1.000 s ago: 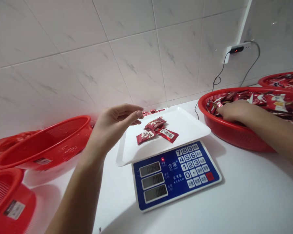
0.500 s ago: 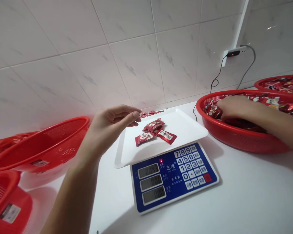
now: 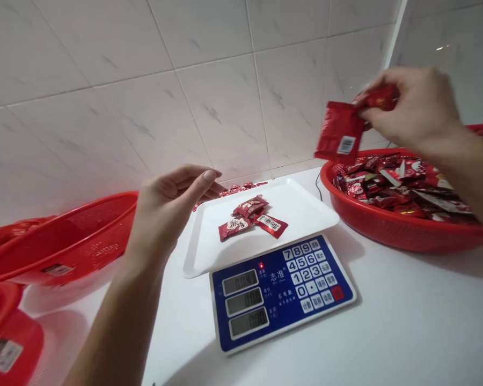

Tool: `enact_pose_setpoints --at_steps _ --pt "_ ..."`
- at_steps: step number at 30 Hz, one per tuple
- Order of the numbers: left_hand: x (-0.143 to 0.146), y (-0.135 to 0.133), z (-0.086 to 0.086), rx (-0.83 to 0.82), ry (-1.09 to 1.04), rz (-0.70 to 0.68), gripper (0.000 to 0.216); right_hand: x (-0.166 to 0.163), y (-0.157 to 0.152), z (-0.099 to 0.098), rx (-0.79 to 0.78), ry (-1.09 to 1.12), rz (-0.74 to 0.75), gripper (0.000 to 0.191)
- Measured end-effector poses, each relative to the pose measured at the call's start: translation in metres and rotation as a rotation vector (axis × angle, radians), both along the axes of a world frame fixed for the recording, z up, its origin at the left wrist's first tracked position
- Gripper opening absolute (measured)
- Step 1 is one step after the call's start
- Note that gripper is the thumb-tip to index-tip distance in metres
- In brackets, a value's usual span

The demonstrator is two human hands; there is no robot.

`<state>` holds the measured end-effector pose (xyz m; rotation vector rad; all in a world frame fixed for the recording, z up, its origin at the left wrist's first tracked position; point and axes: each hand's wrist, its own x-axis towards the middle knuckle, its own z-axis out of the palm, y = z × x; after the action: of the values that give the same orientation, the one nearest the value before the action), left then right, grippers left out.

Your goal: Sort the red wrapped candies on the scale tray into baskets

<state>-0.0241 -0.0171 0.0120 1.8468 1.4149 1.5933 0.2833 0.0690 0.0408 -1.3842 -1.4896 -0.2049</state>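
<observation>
My right hand (image 3: 421,110) is raised over the red basket on the right, its fingers pinching red candy packets; the lowest packet (image 3: 341,133) hangs down and shows a white barcode label. My left hand (image 3: 171,206) hovers by the left edge of the white scale tray (image 3: 306,217). Its fingers are loosely curved, the thumb lies a little apart from them, and nothing shows in it. Several red wrapped candies (image 3: 249,214) lie in a small heap on the tray. Beneath it is the blue digital scale (image 3: 282,292), with lit red light and number displays.
The right red basket (image 3: 402,236) is full of wrapped candies, and another stands behind it. Red plastic baskets (image 3: 104,241) stand on the left, one in front (image 3: 20,327). More small red packets (image 3: 235,188) lie behind the tray along the tiled wall (image 3: 221,112).
My right hand has come up out of the right basket with red packets in it. My left hand has barely moved, and the heap on the tray looks the same.
</observation>
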Motion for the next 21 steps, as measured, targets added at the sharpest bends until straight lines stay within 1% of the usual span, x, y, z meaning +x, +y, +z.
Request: enact_pose_setpoints --at_steps 1,4,5,7,9,10,14,16,18,20,21 --pt "0.002 0.003 -0.003 -0.02 -0.01 -0.019 0.023 -0.015 0.001 -0.005 0.002 0.105 0.17 0.029" --pt "0.008 0.012 -0.017 -0.176 -0.021 -0.127 0.049 -0.068 0.001 -0.023 -0.161 0.429 0.665 0.02" --pt "0.009 0.016 -0.022 -0.231 -0.042 -0.181 0.055 -0.085 0.0 -0.029 -0.205 0.491 0.801 0.019" --pt "0.012 0.022 -0.031 -0.299 -0.14 -0.309 0.055 -0.112 -0.002 -0.038 -0.306 0.612 0.981 0.02" --pt "0.012 0.026 -0.036 -0.319 -0.267 -0.411 0.049 -0.125 -0.003 -0.043 -0.412 0.693 1.09 0.02" --pt "0.011 0.027 -0.037 -0.32 -0.326 -0.434 0.047 -0.126 -0.003 -0.045 -0.461 0.726 1.12 0.019" --pt "0.011 0.029 -0.033 -0.364 -0.549 -0.427 0.042 -0.119 -0.001 -0.054 -0.605 0.832 1.157 0.016" --pt "0.012 0.029 -0.032 -0.369 -0.647 -0.402 0.037 -0.117 0.003 -0.062 -0.687 0.865 1.208 0.017" --pt "0.012 0.03 -0.032 -0.325 -0.664 -0.357 0.032 -0.118 0.007 -0.07 -0.77 0.896 1.301 0.016" --pt "0.012 0.03 -0.033 -0.234 -0.587 -0.286 0.029 -0.118 0.012 -0.075 -0.822 0.937 1.364 0.014" --pt "0.011 0.03 -0.033 -0.181 -0.518 -0.245 0.027 -0.116 0.014 -0.075 -0.826 0.959 1.366 0.011"
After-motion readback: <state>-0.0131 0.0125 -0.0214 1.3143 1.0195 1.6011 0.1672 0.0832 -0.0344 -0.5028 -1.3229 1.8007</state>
